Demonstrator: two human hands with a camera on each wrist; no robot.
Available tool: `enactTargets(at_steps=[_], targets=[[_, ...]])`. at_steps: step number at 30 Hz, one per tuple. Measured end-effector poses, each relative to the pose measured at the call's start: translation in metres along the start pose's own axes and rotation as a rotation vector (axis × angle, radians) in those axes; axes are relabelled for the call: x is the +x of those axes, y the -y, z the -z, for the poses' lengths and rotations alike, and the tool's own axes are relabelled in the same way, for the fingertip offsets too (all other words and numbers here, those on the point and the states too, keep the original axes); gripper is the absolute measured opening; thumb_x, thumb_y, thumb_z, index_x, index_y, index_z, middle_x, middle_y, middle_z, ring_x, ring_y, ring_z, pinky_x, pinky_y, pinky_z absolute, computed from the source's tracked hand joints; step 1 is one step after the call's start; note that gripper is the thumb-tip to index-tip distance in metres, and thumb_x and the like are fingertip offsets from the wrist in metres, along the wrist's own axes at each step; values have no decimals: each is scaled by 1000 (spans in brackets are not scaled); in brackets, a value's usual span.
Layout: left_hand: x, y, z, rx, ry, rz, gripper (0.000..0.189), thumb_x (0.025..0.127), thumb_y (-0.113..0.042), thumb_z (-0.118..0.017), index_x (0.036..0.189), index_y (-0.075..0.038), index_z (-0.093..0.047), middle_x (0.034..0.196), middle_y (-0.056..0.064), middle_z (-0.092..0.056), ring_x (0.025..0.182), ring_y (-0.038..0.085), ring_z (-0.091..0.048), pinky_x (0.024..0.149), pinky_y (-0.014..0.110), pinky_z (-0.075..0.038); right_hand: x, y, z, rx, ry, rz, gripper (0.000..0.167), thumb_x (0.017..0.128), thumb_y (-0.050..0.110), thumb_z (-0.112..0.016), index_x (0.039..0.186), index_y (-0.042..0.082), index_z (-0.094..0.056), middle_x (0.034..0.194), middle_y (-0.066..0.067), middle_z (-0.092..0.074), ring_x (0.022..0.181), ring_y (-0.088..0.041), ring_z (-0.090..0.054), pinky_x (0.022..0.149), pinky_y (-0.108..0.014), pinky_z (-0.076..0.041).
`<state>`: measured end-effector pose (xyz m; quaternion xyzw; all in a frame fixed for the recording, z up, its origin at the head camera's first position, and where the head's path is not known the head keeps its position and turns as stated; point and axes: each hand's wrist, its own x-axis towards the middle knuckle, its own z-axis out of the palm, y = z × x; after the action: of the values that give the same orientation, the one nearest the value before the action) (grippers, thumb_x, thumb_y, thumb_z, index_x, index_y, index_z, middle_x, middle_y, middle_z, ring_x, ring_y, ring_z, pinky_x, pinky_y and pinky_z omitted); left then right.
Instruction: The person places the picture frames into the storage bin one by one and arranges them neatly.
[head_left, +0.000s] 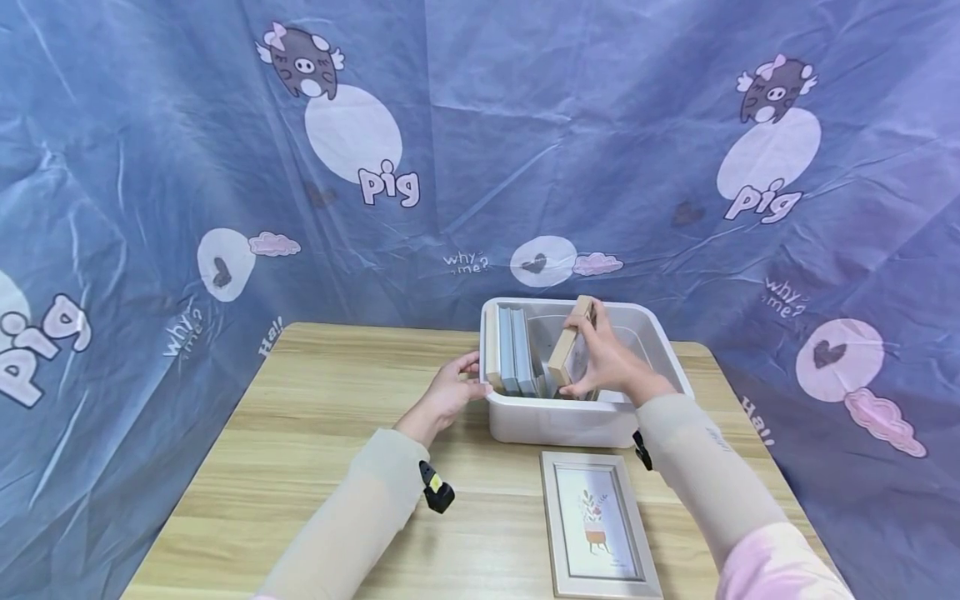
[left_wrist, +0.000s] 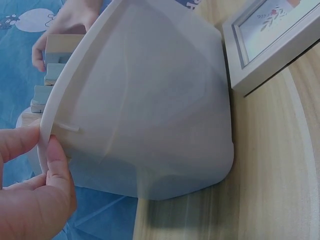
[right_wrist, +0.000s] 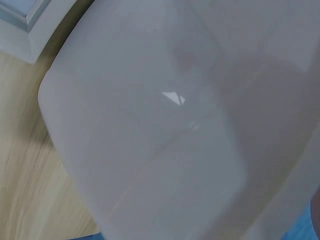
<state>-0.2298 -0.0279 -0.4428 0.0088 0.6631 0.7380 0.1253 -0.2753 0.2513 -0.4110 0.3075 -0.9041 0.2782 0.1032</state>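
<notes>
A white plastic bin (head_left: 558, 421) stands on the table, with several picture frames on edge at its left end. Among these are a pale wood frame (head_left: 492, 346) and light blue frames (head_left: 517, 350). My left hand (head_left: 450, 387) pinches the bin's left rim; the left wrist view shows the thumb and fingers (left_wrist: 57, 165) on either side of it. Inside the bin, my right hand (head_left: 611, 358) grips a wooden picture frame (head_left: 570, 342), tilted to the right of the blue ones. The bin's wall (right_wrist: 150, 125) fills most of the right wrist view and hides that grip.
A picture frame (head_left: 551, 525) with a potted plant print lies face up on the wood-grain table (head_left: 315, 467), in front of the bin. Blue printed cloth (head_left: 480, 150) hangs behind the table and along its sides.
</notes>
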Motion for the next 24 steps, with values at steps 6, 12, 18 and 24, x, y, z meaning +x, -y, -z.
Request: enactTargets(at_steps=[6,12,18,24], targets=[[1,2,1,3,-1,-9,66,80,18,-59,141,1,-41,121,20,-39,104,26,-54,86,30,-53,6,4,-8,-35,68,-15,104,42,34,-94,125,15,-36,145,-34,1,120,-58,-31,88,-61,-45],[3,3,1,2,-5,-10,66,80,17,-60,141,0,-42,119,18,-40,99,23,-54,86,29,-53,13,2,-13,-47,107,90,101,43,34,-95,122,12,-36,141,-38,-8,124,-56,-29,94,-62,-40],[2,3,1,12,-3,-22,67,79,18,-60,141,1,-41,118,18,-41,96,22,-55,84,29,-54,17,3,-15,-45,177,153,97,45,28,-95,122,14,-36,143,-38,-9,128,-55,-25,94,-62,-41],[2,3,1,21,-5,-20,67,79,18,-60,141,1,-41,119,18,-41,98,23,-55,83,29,-54,17,6,-16,-40,266,155,94,45,14,-94,120,14,-37,144,-40,-8,123,-59,-30,87,-60,-46]])
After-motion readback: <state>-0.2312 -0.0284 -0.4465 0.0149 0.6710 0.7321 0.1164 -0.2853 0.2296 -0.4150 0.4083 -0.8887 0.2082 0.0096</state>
